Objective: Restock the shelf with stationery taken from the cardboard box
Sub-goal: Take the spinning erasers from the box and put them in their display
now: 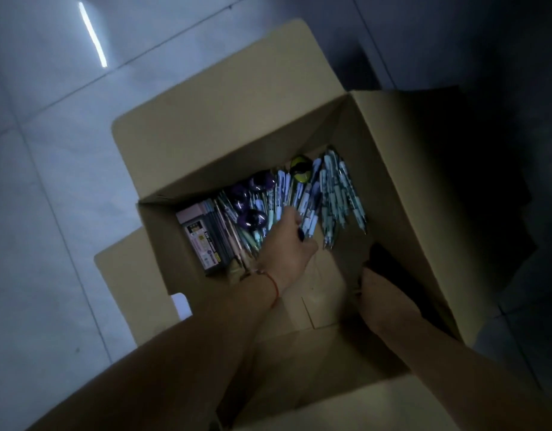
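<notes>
An open cardboard box [402, 188] stands on the floor. A heap of blue-and-white pens [334, 194] lies at its bottom. My left hand [287, 244] reaches into the heap, fingers and thumb curled round a few pens. My right hand [377, 290] is low inside the box on the right, next to a dark shape [389, 259]. Its fingers are lost in shadow.
Purple round items [253, 197], a yellow-and-black round item [301, 169] and flat pink and grey packs [200, 237] lie beside the pens. The box flaps [225, 104] are folded outward. Pale floor tiles [50, 181] surround the box. The scene is dim.
</notes>
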A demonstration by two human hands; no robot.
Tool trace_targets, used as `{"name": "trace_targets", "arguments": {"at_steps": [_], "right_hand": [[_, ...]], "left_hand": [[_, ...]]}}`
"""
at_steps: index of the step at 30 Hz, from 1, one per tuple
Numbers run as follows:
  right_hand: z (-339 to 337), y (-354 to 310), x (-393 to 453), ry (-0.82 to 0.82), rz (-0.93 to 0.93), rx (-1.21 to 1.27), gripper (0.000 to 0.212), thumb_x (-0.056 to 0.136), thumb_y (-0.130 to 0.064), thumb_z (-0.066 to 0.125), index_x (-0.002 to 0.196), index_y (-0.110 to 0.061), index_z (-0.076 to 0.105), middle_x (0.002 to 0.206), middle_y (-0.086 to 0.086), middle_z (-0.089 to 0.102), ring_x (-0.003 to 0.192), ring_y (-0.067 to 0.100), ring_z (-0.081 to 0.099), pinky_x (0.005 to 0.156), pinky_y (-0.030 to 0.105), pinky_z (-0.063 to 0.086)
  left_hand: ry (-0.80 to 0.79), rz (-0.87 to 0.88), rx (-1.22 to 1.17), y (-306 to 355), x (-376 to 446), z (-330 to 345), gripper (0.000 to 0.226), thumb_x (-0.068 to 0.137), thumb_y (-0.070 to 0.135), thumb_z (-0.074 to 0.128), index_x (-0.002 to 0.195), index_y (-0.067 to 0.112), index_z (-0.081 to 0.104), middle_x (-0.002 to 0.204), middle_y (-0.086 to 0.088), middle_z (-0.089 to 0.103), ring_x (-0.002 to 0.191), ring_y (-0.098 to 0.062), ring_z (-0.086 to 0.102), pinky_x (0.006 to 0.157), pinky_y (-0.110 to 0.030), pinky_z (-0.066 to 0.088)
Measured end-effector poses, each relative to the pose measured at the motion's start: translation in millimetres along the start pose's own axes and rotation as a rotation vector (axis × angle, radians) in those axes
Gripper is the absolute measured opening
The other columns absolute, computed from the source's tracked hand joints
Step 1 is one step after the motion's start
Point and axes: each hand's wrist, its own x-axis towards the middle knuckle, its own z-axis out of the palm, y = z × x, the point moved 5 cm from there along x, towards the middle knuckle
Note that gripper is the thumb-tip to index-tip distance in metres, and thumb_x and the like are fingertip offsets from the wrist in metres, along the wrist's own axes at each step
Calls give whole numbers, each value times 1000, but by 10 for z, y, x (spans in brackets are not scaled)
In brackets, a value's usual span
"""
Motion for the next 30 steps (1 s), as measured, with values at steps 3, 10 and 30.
{"name": "trace_targets", "arguments": {"at_steps": [3,10,30], "right_hand": [[-266,-136,-359,10,102,441,21,93,-31,63,103,-17,49,99,11,64,84,27,64,75,39,55],[-1379,-893,-2004,-188,173,1609,19,83,-28,70,90,-13,60,66,4,62,51,11,60,45,20,50],[-4003,-3238,-7847,-196,-434,1731,20,73,-29,67,91,-19,67,75,-1,69,59,5,62,45,14,45]], "left_hand": [[-90,-389,-518,64,-442,-199,33,87,5,63,112,20,47,90,-12,62,70,-22,60,70,-44,59],[-156,-422,-1020,907,-1818,-1208,33,85,-18,51,108,6,51,86,-20,60,69,-29,63,52,-32,48],[-316,186,-1010,4210,-6363,-5666,48,82,17,45,128,11,57,89,-20,62,65,-23,53,57,-32,31]]}}
